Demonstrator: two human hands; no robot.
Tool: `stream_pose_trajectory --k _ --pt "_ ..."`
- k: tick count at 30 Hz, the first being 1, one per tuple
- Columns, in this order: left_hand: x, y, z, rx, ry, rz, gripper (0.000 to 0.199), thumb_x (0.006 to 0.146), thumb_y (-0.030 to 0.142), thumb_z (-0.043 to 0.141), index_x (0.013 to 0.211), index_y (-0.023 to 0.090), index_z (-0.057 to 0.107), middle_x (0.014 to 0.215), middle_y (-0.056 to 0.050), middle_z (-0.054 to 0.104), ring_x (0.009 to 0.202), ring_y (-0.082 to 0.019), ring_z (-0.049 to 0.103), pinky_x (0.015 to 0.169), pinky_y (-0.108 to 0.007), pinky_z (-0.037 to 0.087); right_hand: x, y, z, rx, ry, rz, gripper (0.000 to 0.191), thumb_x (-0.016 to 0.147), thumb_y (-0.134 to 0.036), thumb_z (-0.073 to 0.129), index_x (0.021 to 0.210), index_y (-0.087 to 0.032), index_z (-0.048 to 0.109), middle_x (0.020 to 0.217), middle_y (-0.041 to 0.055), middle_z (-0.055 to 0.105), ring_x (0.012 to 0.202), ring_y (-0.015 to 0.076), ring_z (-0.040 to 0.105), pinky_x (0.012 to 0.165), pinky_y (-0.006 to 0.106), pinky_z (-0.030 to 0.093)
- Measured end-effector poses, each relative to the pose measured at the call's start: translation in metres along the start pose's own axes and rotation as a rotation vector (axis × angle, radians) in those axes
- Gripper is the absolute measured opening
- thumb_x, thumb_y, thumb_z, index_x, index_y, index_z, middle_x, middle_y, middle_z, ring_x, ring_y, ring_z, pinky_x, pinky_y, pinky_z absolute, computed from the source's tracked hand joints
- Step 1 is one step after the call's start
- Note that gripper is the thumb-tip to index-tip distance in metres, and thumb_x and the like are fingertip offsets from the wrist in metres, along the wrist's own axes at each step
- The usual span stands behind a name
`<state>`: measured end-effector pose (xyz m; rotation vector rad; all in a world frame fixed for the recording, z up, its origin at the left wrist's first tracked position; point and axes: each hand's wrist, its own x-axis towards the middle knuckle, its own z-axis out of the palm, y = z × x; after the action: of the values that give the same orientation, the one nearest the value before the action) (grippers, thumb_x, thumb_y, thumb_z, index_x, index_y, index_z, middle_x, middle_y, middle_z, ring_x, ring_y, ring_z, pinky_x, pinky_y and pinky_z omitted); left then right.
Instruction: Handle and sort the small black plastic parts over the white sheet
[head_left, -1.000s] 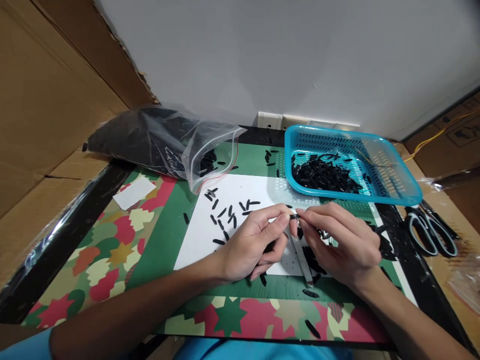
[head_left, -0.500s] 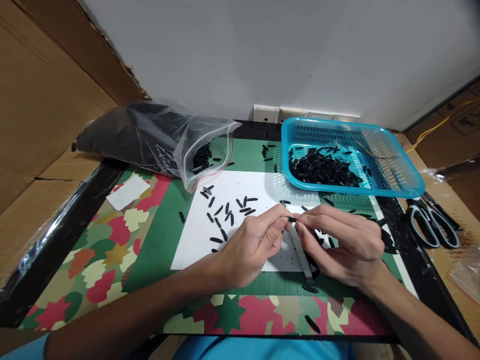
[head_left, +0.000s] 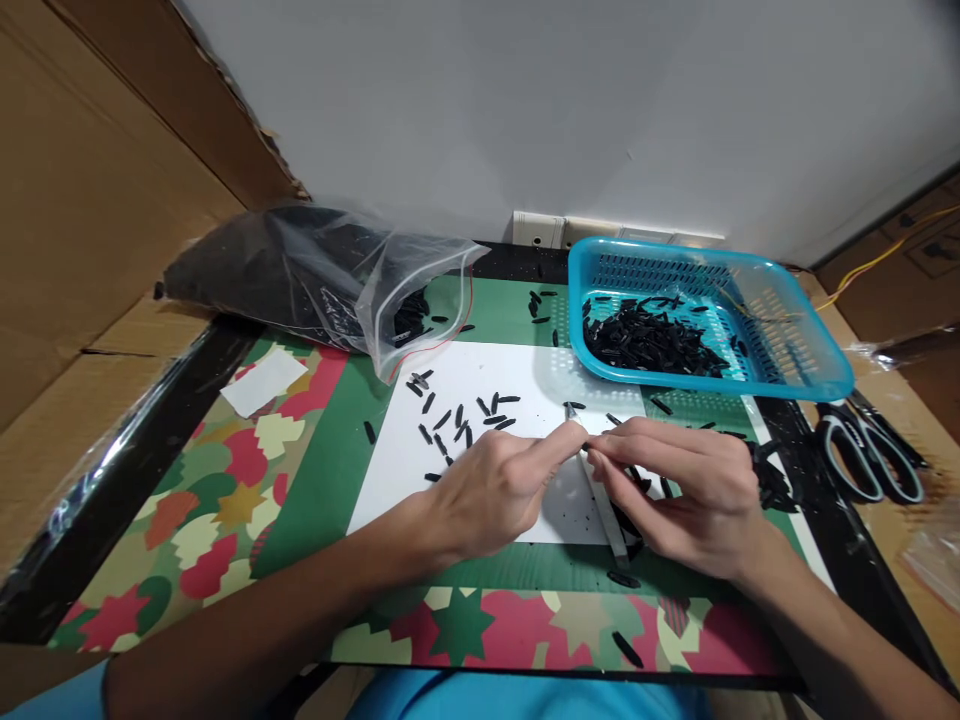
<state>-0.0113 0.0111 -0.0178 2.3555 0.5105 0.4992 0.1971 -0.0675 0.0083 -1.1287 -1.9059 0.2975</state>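
Closed off, seen from the grip, by a grey wall (head_left: 480, 110) from eleven to one o'clock, by brown cardboard (head_left: 97, 160) at ten and by a carton (head_left: 892, 245) at two; drops away at six past a strip of patterned paper (head_left: 517, 630), and widens toward eight over more of it. Narrows at ten to a swollen clear bag (head_left: 292, 270) of black pieces (head_left: 409, 318), with its mouth turned inward, and between one and two to a blue basket (head_left: 780, 387), partly filled with more. Rests on green paper (head_left: 319, 490) and a white sheet (head_left: 525, 375), strewn with loose black slivers (head_left: 495, 420) from nine to ten; takes in scissors (head_left: 857, 445) at three, a white card (head_left: 262, 383) past nine, and a slim pale tool (head_left: 606, 520) running from beneath the grip toward six. Clamps one small black sliver (head_left: 587, 446), mostly hidden, in the thumb and fingertips of the right hand (head_left: 697, 490), with its left end against the forefinger of the left hand (head_left: 491, 490). Cannot tell the grip of the left thumb, out of sight behind that hand.
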Motion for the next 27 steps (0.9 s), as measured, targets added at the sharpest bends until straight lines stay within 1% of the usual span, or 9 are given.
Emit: stream_pose_trajectory --k 3,5,9,11,13,15,17,21,27 --pt "0.000 -0.005 0.003 0.164 0.014 0.087 0.039 0.090 0.003 0.038 0.118 0.017 0.061 0.063 0.003 0.048 0.052 -0.016 0.048 0.050 -0.027 0.031 -0.003 0.000 0.001 -0.121 -0.030 -0.046 0.013 0.095 -0.005 0.064 0.097 -0.014 0.072 0.081 0.0069 0.075 0.064 0.0142 0.069 0.055 0.024 0.050" --pt "0.000 -0.007 0.005 0.220 0.021 0.118 0.039 0.088 0.002 0.037 0.116 0.017 0.061 0.063 0.003 0.050 0.052 -0.016 0.048 0.049 -0.028 0.030 -0.004 -0.001 0.002 -0.183 -0.049 -0.058 0.011 0.096 -0.007 0.063 0.095 -0.015 0.071 0.082 0.0075 0.075 0.062 0.0136 0.068 0.052 0.025 0.048" --pt "0.000 -0.005 0.007 0.239 0.006 0.112 0.040 0.087 0.001 0.039 0.116 0.019 0.059 0.063 0.003 0.050 0.054 -0.016 0.049 0.049 -0.028 0.028 -0.007 -0.003 0.005 -0.297 -0.033 -0.072 0.011 0.096 -0.010 0.063 0.091 -0.017 0.069 0.077 0.0054 0.074 0.057 0.0129 0.064 0.049 0.026 0.045" --pt "0.000 -0.002 0.006 0.198 -0.004 0.077 0.037 0.090 0.003 0.038 0.116 0.019 0.059 0.063 0.003 0.047 0.053 -0.016 0.048 0.050 -0.028 0.027 -0.007 -0.003 0.005 -0.338 -0.013 -0.088 0.010 0.095 -0.010 0.064 0.092 -0.017 0.069 0.075 0.0039 0.072 0.055 0.0126 0.062 0.048 0.027 0.044" --pt "0.001 0.001 0.005 0.087 -0.017 0.001 0.030 0.097 0.008 0.037 0.115 0.019 0.059 0.064 0.004 0.044 0.053 -0.015 0.046 0.051 -0.028 0.027 -0.006 -0.003 0.006 -0.359 -0.004 -0.084 0.010 0.095 -0.010 0.064 0.095 -0.018 0.070 0.073 0.0025 0.072 0.055 0.0120 0.062 0.049 0.026 0.044" --pt "0.002 0.005 0.003 -0.085 -0.033 -0.092 0.023 0.106 0.018 0.037 0.114 0.020 0.059 0.063 0.006 0.041 0.051 -0.013 0.043 0.053 -0.026 0.030 -0.005 -0.003 0.006 -0.359 0.024 -0.061 0.013 0.095 -0.009 0.065 0.098 -0.020 0.071 0.073 0.0012 0.072 0.056 0.0113 0.063 0.050 0.025 0.045" --pt "0.003 0.009 0.002 -0.258 -0.039 -0.176 0.026 0.113 0.031 0.034 0.111 0.020 0.058 0.062 0.007 0.039 0.051 -0.011 0.041 0.054 -0.025 0.032 -0.004 -0.001 0.006 -0.349 0.071 -0.045 0.014 0.095 -0.008 0.066 0.098 -0.021 0.072 0.073 0.0007 0.072 0.057 0.0110 0.065 0.050 0.024 0.046" --pt "0.004 0.017 0.000 -0.510 0.000 -0.290 0.036 0.115 0.046 0.033 0.101 0.021 0.054 0.061 0.008 0.040 0.052 -0.010 0.040 0.054 -0.024 0.033 -0.001 0.000 0.002 -0.328 0.157 -0.030 0.016 0.094 -0.006 0.067 0.097 -0.021 0.072 0.074 0.0012 0.074 0.059 0.0119 0.067 0.053 0.024 0.050" --pt "0.007 0.022 -0.005 -0.768 0.075 -0.343 0.037 0.114 0.047 0.037 0.089 0.022 0.045 0.058 0.010 0.038 0.046 -0.007 0.033 0.050 -0.022 0.031 0.000 -0.001 -0.001 -0.214 0.177 0.006 0.018 0.093 -0.004 0.068 0.098 -0.020 0.074 0.079 0.0032 0.076 0.065 0.0137 0.070 0.060 0.025 0.056"
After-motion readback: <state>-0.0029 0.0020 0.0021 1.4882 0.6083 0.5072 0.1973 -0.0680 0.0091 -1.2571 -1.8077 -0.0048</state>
